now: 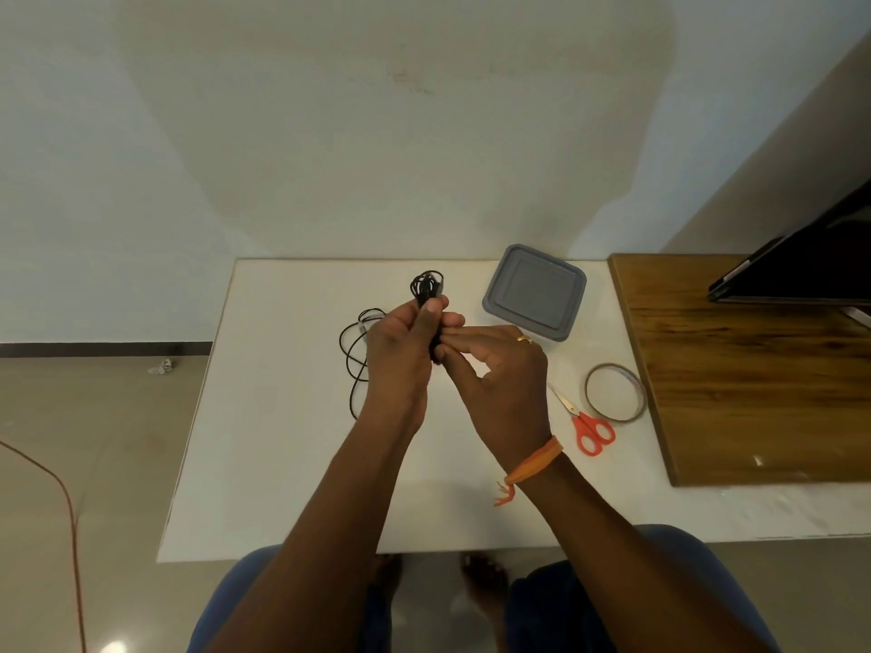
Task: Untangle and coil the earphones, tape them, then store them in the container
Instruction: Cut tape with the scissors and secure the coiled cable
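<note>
Above the white table, my left hand grips a bundle of coiled black earphones, whose loops stick out above my fingers. My right hand pinches the lower part of that bundle with its fingertips. A second black cable lies loose on the table just left of my left hand. The grey lidded container stands at the back right of the table. A roll of clear tape lies flat to the right of my right hand.
Orange-handled scissors lie between my right wrist and the tape. A wooden board covers the table's right side, with a dark screen on it. An orange wire runs along the floor at the left.
</note>
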Motion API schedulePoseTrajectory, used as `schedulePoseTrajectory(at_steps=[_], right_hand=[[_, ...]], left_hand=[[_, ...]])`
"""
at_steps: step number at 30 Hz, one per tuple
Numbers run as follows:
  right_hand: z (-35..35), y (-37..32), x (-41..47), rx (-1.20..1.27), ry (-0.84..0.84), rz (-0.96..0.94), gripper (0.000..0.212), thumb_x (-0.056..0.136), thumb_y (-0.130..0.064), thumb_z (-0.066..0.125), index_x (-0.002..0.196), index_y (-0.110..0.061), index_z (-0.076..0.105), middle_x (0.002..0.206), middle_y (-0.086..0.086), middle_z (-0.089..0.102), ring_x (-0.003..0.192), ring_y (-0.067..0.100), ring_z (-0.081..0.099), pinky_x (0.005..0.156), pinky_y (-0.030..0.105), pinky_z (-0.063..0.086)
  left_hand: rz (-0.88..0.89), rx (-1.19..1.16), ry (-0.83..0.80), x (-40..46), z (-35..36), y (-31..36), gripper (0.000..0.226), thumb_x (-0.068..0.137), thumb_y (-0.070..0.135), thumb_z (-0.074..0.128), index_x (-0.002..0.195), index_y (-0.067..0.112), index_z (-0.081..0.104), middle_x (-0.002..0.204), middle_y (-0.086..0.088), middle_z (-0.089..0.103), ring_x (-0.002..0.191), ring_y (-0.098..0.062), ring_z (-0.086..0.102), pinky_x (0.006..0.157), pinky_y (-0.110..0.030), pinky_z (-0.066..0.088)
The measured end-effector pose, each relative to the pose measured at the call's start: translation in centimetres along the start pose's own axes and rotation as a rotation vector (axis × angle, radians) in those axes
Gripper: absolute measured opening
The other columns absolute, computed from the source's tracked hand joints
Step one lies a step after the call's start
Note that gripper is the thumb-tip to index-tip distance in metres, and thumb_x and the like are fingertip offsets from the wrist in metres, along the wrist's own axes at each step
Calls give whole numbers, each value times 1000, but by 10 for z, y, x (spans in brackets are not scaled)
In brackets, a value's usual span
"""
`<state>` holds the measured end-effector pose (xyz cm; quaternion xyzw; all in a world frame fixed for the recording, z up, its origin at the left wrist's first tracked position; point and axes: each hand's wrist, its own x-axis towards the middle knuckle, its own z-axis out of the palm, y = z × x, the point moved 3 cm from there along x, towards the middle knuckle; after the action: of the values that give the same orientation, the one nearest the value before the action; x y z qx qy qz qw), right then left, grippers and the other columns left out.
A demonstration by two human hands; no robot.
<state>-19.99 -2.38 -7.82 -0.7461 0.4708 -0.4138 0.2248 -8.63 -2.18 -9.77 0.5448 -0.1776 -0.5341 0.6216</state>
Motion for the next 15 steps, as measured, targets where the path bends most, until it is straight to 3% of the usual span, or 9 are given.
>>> schedulePoseTrajectory(at_steps=[2,4,7,9,12,15], right_hand=[[-6,0,1,132,-30,129,14,83,-19,75,97,-21,77,93,-9,75,91,4,68,87,14,49],[-15,6,1,266,-47,307,13,82,-20,76,91,-28,75,89,-18,73,88,1,68,82,18,52],[-37,35,2,356,17,509,7,80,-16,78,85,-20,78,82,-8,76,81,8,71,79,26,57],[-58,64,1,211,-11,543,8,79,-12,79,86,-15,78,82,-2,76,79,11,71,79,27,57],[-96,120,-6,-208,-163,562,15,78,-6,77,93,-10,78,91,7,76,83,17,69,81,32,56],[-127,158,-17,-490,-349,634,34,76,4,75,105,-14,75,113,11,70,99,25,65,88,37,55]], left_hand=[[101,135,18,-3,2,5,15,100,18,55,99,14,69,78,-2,72,83,-20,69,77,-30,54],[157,230,31,-4,4,6,15,100,18,55,100,15,70,78,-1,72,79,-16,69,71,-25,53],[138,296,37,-2,6,0,17,100,17,53,94,19,68,72,1,70,73,-13,66,61,-19,47],[89,332,-15,-2,12,-6,19,101,16,51,90,20,67,66,4,68,75,-17,66,61,-20,45],[58,429,-120,-9,26,-14,21,99,14,51,85,18,66,70,-4,69,68,-15,60,58,-16,44],[45,464,-167,-14,36,-19,20,99,12,52,86,14,67,74,-9,69,63,-14,56,55,-14,43]])
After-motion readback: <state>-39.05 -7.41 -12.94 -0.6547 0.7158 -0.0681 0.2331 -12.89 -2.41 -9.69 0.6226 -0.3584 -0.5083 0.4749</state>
